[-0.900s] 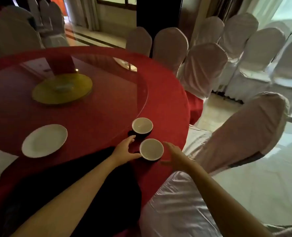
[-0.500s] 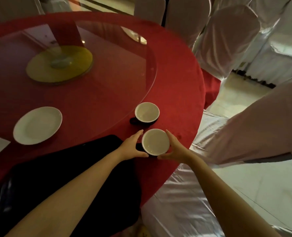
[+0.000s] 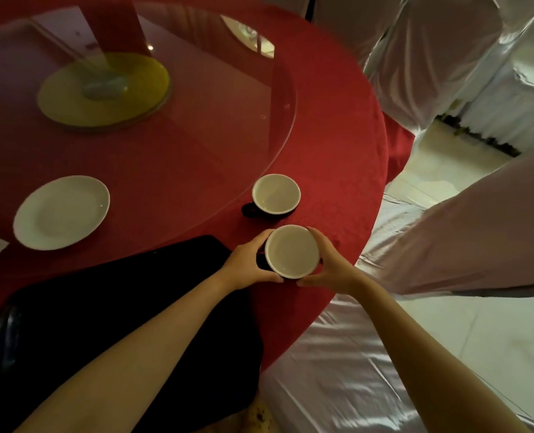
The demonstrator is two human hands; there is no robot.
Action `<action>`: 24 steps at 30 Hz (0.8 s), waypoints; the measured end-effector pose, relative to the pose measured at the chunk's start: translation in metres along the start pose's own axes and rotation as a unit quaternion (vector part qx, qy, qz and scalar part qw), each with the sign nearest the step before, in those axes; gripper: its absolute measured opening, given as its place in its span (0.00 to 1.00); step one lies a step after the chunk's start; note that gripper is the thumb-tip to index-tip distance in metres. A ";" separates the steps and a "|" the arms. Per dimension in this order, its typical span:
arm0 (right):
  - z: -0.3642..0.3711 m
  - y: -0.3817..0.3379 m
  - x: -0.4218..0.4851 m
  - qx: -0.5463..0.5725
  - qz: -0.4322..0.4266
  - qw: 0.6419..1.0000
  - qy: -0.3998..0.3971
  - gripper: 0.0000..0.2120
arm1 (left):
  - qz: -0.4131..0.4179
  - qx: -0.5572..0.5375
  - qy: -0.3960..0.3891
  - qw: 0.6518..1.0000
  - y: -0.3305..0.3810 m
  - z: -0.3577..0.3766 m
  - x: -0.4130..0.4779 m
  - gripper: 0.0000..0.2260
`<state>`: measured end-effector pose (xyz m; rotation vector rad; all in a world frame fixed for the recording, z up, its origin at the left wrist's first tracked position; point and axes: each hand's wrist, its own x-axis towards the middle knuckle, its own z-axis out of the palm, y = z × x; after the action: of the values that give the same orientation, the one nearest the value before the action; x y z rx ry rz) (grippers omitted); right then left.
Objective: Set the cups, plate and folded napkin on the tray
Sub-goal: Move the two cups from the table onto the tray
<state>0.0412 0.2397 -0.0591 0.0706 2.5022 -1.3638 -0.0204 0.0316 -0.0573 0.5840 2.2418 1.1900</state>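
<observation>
Holding the near round cup with the white inside now are both hands, left hand and right hand, pressed on its sides. A moment ago the right hand was apart from it. It sits on the red tablecloth just beside the black tray.

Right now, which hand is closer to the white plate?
Left. The left hand cups the near cup on the side facing the plate; the right hand cups the cup's far side, farther from the plate.
</observation>
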 end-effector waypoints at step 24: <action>0.118 -0.093 0.028 0.116 -0.078 0.985 -0.097 0.47 | -0.054 -0.108 0.155 0.980 -0.075 -0.087 -0.131 0.41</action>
<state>0.0247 0.0877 -0.0509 -0.2042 2.2193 -1.6351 0.0156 -0.1389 -0.0471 0.1990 2.3157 1.5300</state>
